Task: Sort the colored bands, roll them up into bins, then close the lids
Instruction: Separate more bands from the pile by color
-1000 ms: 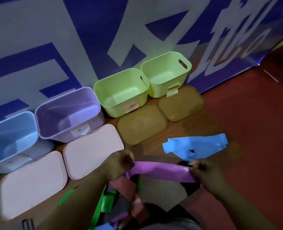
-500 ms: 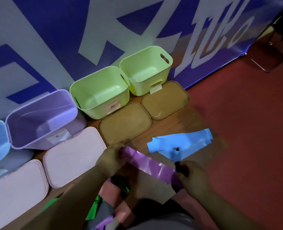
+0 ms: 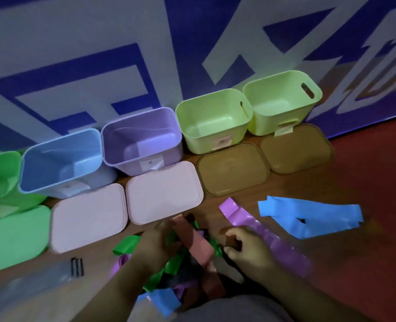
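Nearby, pink lid (image 3: 164, 194) fronts purple bin (image 3: 141, 140); tangled bands (image 3: 199, 247) crowd left hand (image 3: 155, 242).

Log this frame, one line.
left hand, right hand: at band pile | purple band: laid beside blue bands | bins: open

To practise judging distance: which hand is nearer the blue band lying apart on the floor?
Right. The right hand sits beside the purple band, which separates it from the blue band; the left hand is farther left, at the pile.
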The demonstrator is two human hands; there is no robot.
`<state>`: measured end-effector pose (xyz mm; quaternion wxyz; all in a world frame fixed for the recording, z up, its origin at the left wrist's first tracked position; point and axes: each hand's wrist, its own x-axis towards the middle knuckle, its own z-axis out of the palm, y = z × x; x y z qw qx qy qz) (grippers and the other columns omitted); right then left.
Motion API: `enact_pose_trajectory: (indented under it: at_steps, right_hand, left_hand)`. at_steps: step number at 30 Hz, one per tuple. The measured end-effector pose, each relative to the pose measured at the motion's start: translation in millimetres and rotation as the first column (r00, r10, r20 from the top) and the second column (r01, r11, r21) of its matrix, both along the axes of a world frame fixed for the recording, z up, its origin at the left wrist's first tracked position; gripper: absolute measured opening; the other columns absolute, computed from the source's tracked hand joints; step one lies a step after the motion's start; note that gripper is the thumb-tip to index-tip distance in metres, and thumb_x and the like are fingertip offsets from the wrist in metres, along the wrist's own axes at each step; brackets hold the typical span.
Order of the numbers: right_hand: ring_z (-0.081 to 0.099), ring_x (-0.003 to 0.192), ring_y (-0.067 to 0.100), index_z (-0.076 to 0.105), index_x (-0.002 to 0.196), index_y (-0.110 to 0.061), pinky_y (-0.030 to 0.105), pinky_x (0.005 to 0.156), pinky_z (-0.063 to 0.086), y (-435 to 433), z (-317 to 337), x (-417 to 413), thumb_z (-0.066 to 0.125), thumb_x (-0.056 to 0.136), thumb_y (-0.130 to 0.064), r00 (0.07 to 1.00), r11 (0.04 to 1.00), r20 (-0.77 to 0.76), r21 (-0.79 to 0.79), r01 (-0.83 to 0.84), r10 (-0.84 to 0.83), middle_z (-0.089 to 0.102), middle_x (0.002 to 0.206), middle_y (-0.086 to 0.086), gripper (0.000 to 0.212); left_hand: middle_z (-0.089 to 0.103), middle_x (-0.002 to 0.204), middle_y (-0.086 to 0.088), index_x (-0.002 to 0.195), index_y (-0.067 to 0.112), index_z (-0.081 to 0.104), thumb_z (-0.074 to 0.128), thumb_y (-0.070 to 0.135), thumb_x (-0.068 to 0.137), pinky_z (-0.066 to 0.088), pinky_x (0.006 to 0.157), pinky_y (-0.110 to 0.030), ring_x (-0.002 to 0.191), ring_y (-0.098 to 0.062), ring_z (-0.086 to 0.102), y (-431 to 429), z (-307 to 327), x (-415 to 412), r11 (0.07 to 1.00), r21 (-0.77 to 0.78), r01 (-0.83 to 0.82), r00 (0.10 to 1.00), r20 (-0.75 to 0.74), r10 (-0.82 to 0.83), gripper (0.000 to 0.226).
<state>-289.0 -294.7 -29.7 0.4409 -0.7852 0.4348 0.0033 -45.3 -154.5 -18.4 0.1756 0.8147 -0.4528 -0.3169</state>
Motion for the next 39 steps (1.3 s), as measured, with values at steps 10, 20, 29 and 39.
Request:
enact_pose_trajectory:
  at_steps: [10,20,29,39]
  right_hand:
    - [0.057,0.100,0.001,0.066,0.116,-0.025,-0.001,0.077,0.033,45.2,7.9,56.3,0.068,0.079,-0.018,0.992,0.992,-0.027,-0.027,-0.121,0.121,0.060,0.115,-0.014,0.039]
    - [0.062,0.095,0.017,0.060,0.107,-0.037,0.029,0.078,0.049,31.6,20.0,124.1,0.055,0.080,-0.048,0.964,0.930,-0.185,-0.280,-0.237,0.190,0.065,0.102,-0.013,0.029]
    - [0.066,0.095,0.018,0.062,0.110,-0.038,0.032,0.084,0.054,24.4,-14.1,164.5,0.063,0.083,-0.031,0.877,0.911,-0.280,-0.021,-0.412,0.390,0.070,0.107,-0.008,0.028]
    - [0.066,0.091,0.005,0.069,0.106,-0.026,0.020,0.080,0.053,27.7,53.9,133.4,0.070,0.084,-0.011,0.987,0.982,-0.047,-0.105,-0.155,0.151,0.070,0.096,-0.012,0.026]
  left_hand:
    - [0.052,0.140,0.017,0.140,0.035,0.049,0.063,0.048,0.074,0.041,0.107,-0.025,0.125,-0.004,0.050,67.8,-2.6,29.9,0.998,-0.045,-0.043,0.998,-0.052,0.040,0.069]
    - [0.060,0.115,0.005,0.123,0.025,0.062,0.075,0.030,0.078,0.050,0.087,-0.027,0.100,-0.014,0.061,102.4,-1.0,35.2,0.991,-0.017,-0.129,0.989,-0.079,0.127,0.047]
    - [0.064,0.104,0.010,0.111,0.030,0.064,0.073,0.024,0.076,0.047,0.082,-0.020,0.092,-0.008,0.059,108.5,-3.7,27.8,0.989,-0.005,-0.146,0.978,-0.153,0.143,0.037]
    - [0.067,0.114,0.009,0.124,0.029,0.061,0.073,0.029,0.078,0.047,0.087,-0.017,0.101,-0.009,0.064,99.0,-10.7,25.2,0.985,-0.026,-0.173,0.960,-0.229,0.162,0.048]
